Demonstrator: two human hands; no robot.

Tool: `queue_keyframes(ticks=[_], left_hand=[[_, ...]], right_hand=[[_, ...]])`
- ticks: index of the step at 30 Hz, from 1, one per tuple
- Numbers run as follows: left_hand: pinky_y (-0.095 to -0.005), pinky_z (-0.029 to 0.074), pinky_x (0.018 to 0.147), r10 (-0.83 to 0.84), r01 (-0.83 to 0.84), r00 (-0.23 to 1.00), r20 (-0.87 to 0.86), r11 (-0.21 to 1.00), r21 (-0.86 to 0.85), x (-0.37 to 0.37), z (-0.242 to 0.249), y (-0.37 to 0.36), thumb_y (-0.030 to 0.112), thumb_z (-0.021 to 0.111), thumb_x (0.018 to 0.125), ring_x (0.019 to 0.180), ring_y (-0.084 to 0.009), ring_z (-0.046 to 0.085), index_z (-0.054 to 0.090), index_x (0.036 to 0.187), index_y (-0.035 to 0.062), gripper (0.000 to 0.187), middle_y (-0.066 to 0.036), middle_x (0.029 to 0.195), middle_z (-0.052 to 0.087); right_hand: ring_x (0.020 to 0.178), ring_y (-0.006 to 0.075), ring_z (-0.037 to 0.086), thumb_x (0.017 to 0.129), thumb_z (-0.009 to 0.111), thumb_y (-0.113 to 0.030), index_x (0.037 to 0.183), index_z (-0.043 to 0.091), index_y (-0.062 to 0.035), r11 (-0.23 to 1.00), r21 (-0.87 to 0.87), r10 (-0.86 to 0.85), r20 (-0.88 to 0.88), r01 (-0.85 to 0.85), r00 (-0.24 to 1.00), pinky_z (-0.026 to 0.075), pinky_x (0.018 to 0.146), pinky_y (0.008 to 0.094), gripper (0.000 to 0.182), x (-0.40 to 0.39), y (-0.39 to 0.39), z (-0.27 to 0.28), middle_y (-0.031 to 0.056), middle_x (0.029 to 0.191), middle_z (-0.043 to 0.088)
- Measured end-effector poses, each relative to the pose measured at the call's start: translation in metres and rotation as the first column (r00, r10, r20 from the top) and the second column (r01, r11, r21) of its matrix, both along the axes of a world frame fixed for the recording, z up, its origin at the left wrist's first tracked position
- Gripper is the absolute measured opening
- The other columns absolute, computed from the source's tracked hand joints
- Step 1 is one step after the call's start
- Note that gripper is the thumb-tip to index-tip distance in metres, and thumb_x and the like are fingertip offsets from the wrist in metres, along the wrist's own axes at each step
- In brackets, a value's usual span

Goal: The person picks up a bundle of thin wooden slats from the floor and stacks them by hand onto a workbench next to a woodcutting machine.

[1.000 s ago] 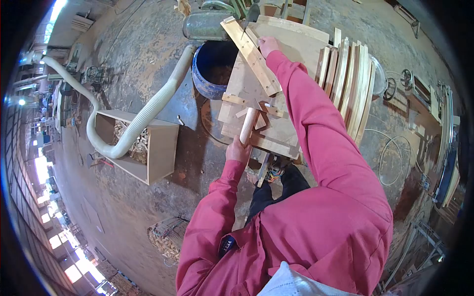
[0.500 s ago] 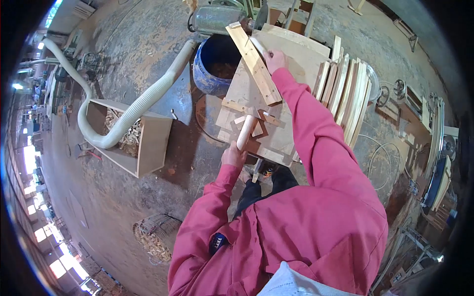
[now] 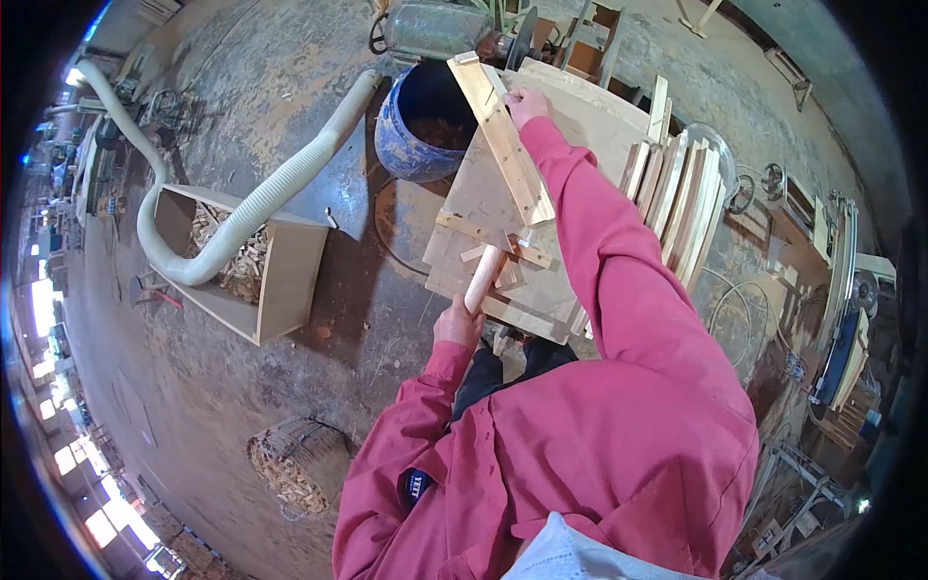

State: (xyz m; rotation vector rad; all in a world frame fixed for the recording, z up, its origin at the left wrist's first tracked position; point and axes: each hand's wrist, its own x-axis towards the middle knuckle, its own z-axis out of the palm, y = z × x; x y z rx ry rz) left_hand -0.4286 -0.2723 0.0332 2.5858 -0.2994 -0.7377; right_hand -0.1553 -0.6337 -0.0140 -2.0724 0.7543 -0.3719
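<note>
My left hand (image 3: 458,322) is closed round the lower end of a pale wooden piece (image 3: 483,278), whose upper end reaches over the near part of the wooden worktable (image 3: 580,106). Small wooden blocks (image 3: 530,253) lie beside that upper end. At the far side of the table my right hand (image 3: 527,106) is closed next to the top of a long board (image 3: 503,140) with holes in it. A small part of a light piece shows by its fingers, mostly hidden.
A blue barrel (image 3: 416,155) stands left of the table, below a motor (image 3: 437,34) with a round disc (image 3: 522,39). Long wooden strips (image 3: 677,193) are stacked on the right. A ribbed hose (image 3: 309,174) passes over a box of offcuts (image 3: 290,280); a basket (image 3: 300,469) holds more scraps.
The view has shifted slightly. My right hand has moved up and left along the long board, and less of the light piece shows by it. My left hand still holds the pale piece.
</note>
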Motion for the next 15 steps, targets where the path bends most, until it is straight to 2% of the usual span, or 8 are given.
queue_keyframes(ticks=[5,9,11,15], left_hand=[[-0.0547,0.054,0.072,0.006,-0.006,1.0,-0.013,1.0,0.008,0.004,-0.004,-0.004,0.028,0.074,0.083,0.082,-0.0452,0.068,0.053,0.101,0.0041,0.036,-0.025,0.084,0.069],[-0.0551,0.053,0.071,0.007,-0.007,1.0,0.0,1.0,-0.012,0.007,-0.005,-0.011,0.028,0.074,0.082,0.082,-0.0462,0.067,0.054,0.099,0.0038,0.036,-0.026,0.083,0.068],[-0.055,0.054,0.071,-0.01,0.01,1.0,-0.001,1.0,-0.003,0.012,-0.005,-0.017,0.029,0.073,0.083,0.082,-0.0457,0.068,0.053,0.101,0.004,0.036,-0.025,0.083,0.069],[-0.0554,0.054,0.071,-0.01,0.01,1.0,0.017,1.0,0.009,0.023,-0.013,-0.035,0.029,0.071,0.085,0.08,-0.0454,0.069,0.054,0.106,0.0044,0.037,-0.026,0.083,0.069]], right_hand=[[0.075,0.026,0.07,0.086,0.074,-0.027,0.093,0.077,-0.0065,1.0,-0.017,-0.006,0.046,0.007,0.999,0.054,0.073,0.0385,0.022,0.019,-0.009,-0.012,0.016,0.083,0.073],[0.076,0.0264,0.071,0.085,0.075,-0.027,0.092,0.077,-0.0074,1.0,0.006,-0.017,0.079,0.017,0.997,0.054,0.073,0.0383,0.021,0.017,-0.011,0.003,0.0153,0.084,0.073],[0.077,0.0273,0.071,0.084,0.076,-0.029,0.091,0.078,-0.0092,0.994,-0.105,-0.027,0.07,0.034,0.997,0.054,0.073,0.0389,0.021,0.02,-0.017,0.007,0.0144,0.084,0.074],[0.079,0.029,0.072,0.083,0.076,-0.03,0.09,0.078,-0.0104,0.99,-0.135,-0.028,0.014,0.03,0.999,0.054,0.075,0.0397,0.021,0.035,-0.036,0.008,0.0143,0.085,0.074]])
